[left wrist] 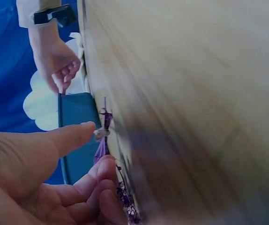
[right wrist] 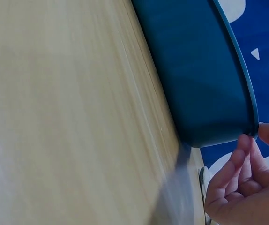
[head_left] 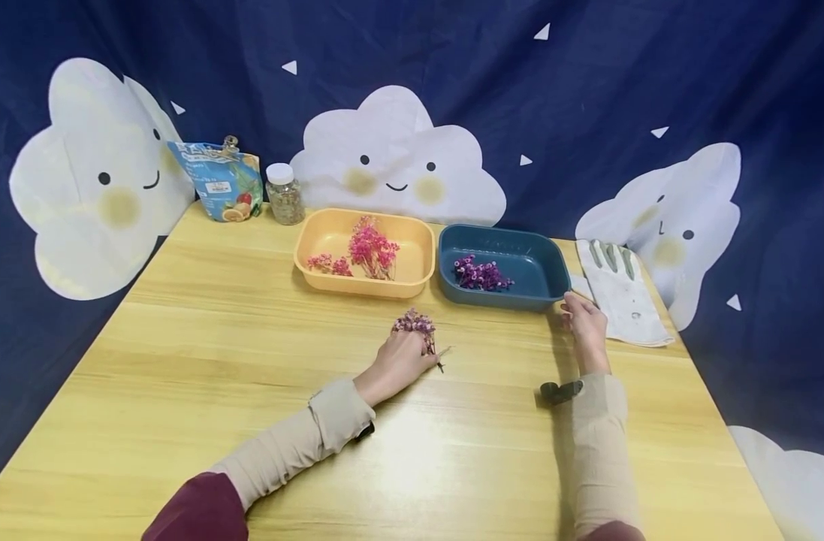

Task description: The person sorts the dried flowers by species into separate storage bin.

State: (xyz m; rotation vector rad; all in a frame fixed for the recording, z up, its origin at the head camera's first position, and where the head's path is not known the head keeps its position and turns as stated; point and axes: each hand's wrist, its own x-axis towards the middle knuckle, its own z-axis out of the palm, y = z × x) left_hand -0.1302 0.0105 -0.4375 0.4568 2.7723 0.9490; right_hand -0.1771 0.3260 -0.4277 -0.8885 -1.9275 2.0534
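Observation:
My left hand (head_left: 399,366) is low over the table at a small bunch of dried purple flowers (head_left: 415,323). In the left wrist view, the thumb and bent fingers stand apart, with the bunch's tied purple stems (left wrist: 104,123) showing between their tips. The fingers partly hide the flower heads. At its near right corner, my right hand (head_left: 586,323) pinches the rim of a dark teal tray (head_left: 502,299) between thumb and fingertips. More purple flowers (head_left: 481,274) lie inside that tray.
Left of the teal tray stands a yellow tray (head_left: 364,286) with pink dried flowers (head_left: 373,248). A lidded jar (head_left: 286,199) and a blue pouch (head_left: 222,184) stand at the back left. White gloves (head_left: 624,300) lie by the table's right edge. A patterned curtain hangs behind.

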